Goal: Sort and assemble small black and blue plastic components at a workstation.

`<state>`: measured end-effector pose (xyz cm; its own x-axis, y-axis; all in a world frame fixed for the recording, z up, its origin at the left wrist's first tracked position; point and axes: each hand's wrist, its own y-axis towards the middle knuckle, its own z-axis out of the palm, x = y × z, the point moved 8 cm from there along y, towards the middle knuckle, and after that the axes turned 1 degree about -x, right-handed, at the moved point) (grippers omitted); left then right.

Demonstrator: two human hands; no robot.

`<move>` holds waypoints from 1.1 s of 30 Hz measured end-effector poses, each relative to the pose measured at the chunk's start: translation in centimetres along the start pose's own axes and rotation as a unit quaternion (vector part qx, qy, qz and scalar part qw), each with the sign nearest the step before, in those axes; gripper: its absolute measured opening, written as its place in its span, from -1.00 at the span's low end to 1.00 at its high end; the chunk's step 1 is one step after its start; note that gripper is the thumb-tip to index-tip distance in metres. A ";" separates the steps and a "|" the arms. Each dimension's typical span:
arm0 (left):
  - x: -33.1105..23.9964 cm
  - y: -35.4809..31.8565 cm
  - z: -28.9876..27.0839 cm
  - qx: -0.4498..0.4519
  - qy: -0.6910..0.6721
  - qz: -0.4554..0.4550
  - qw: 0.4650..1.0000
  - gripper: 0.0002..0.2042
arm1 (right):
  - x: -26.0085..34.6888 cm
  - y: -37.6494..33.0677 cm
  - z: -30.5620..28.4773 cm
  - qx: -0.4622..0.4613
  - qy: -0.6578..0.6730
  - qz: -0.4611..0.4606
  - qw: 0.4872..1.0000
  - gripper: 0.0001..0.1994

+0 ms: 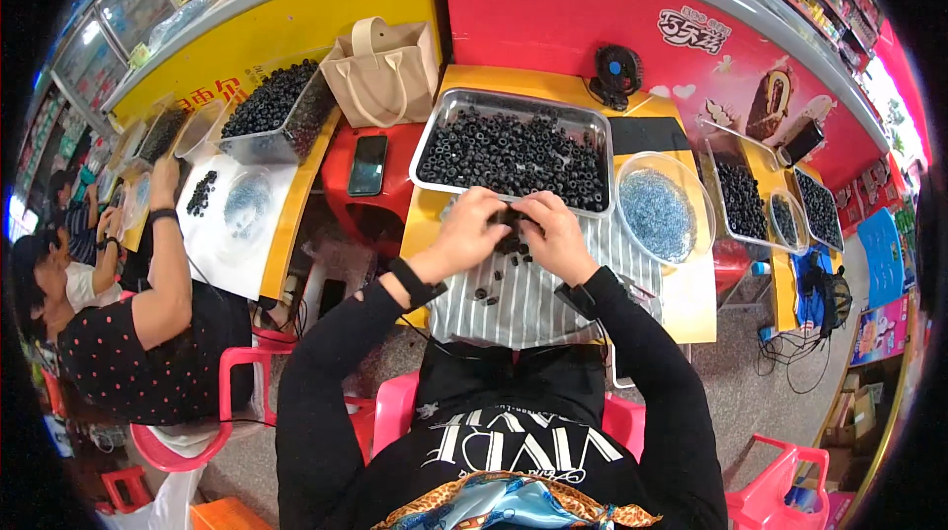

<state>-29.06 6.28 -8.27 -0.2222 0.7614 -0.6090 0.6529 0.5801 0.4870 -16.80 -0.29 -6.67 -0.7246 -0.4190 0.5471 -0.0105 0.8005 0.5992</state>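
The person's left hand [472,234] and right hand [555,234] nearly meet, curled in over small black ring-shaped pieces [511,244] above the grey-and-white striped cloth [533,318], just before the shiny rectangular metal tray [431,138]; I can't tell what each pinches.

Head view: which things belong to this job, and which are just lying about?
Likely in the job: black pieces, metal tray, striped cloth, round tub, bluish pieces.
Likely just lying about: beige tote bag, phone, black fan.
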 end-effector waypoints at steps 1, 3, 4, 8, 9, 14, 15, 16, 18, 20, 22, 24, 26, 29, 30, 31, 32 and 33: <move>0.5 -0.2 -0.9 0.006 -0.014 -0.008 1.000 -0.69 | -0.2 -0.2 -0.4 0.000 0.001 0.003 1.000 -0.75; 2.2 -1.4 -2.9 0.010 -0.060 -0.080 0.995 -0.68 | -0.7 -0.3 -1.7 -0.003 -0.006 0.039 0.999 -0.75; 1.7 -1.9 -4.1 0.011 -0.060 -0.081 0.995 -0.68 | -0.5 -0.4 -2.8 -0.018 -0.026 0.041 0.999 -0.75; -3.5 -6.0 -3.7 0.112 0.033 -0.018 0.993 -0.59 | -2.0 -2.1 -5.7 -0.009 -0.082 0.106 0.991 -0.83; -4.8 -7.3 -2.5 0.145 0.062 0.020 0.987 -0.57 | -2.1 -2.7 -5.9 -0.006 -0.082 0.107 0.991 -0.83; -4.9 -10.0 2.2 0.282 0.105 -0.024 0.953 -0.69 | -0.2 -4.3 -2.9 0.164 0.019 0.146 0.975 -0.86; -4.8 -9.9 2.5 0.287 0.102 -0.016 0.953 -0.73 | 0.9 -4.7 -1.6 0.223 0.060 0.142 0.962 -0.85; -4.2 -9.2 2.5 0.264 0.099 -0.032 0.959 -0.79 | 1.6 -5.0 -0.9 0.246 0.079 0.138 0.956 -0.84; -2.8 -7.7 2.3 0.206 0.101 -0.034 0.973 -0.81 | 2.0 -5.0 -0.4 0.256 0.073 0.141 0.953 -0.84; -1.7 -5.3 1.1 0.102 0.084 -0.036 0.991 -0.86 | 1.1 -5.1 -1.0 0.236 0.056 0.159 0.957 -0.81; -0.8 -3.5 -1.6 -0.008 0.021 -0.007 1.000 -0.88 | -0.9 -5.0 -2.0 0.176 0.048 0.176 0.967 -0.81; 1.3 -2.1 -6.0 -0.131 0.019 -0.076 0.988 -0.85 | -2.7 -4.8 -4.2 0.071 0.015 0.204 0.976 -0.74; 4.7 -1.4 -9.9 -0.220 0.010 -0.150 0.964 -0.81 | -4.4 -4.6 -6.2 0.003 -0.048 0.202 0.978 -0.69; 12.2 -1.3 -11.7 -0.223 0.130 -0.163 0.952 -0.78 | -7.5 -4.0 -7.9 -0.086 -0.106 0.205 0.969 -0.61; 11.9 0.1 -11.4 -0.221 0.123 -0.159 0.954 -0.78 | -8.7 -4.2 -8.7 -0.109 -0.117 0.225 0.961 -0.58; 13.7 0.5 -10.3 -0.140 -0.029 -0.325 0.935 -0.79 | -8.9 -3.8 -8.9 -0.112 -0.120 0.226 0.960 -0.58; 14.8 -0.3 -8.0 -0.051 -0.178 -0.472 0.862 -0.80 | -9.5 -3.5 -9.0 -0.118 -0.077 0.255 0.957 -0.58; 15.3 0.1 -7.5 -0.048 -0.180 -0.468 0.864 -0.80 | -10.0 -3.3 -9.1 -0.123 -0.034 0.282 0.951 -0.57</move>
<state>-37.82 20.16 -12.81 -0.3689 -0.1845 -0.9110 0.2424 0.9271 -0.2859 -3.21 -2.63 -8.80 -0.6103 0.0834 0.7878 0.5491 0.7613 0.3448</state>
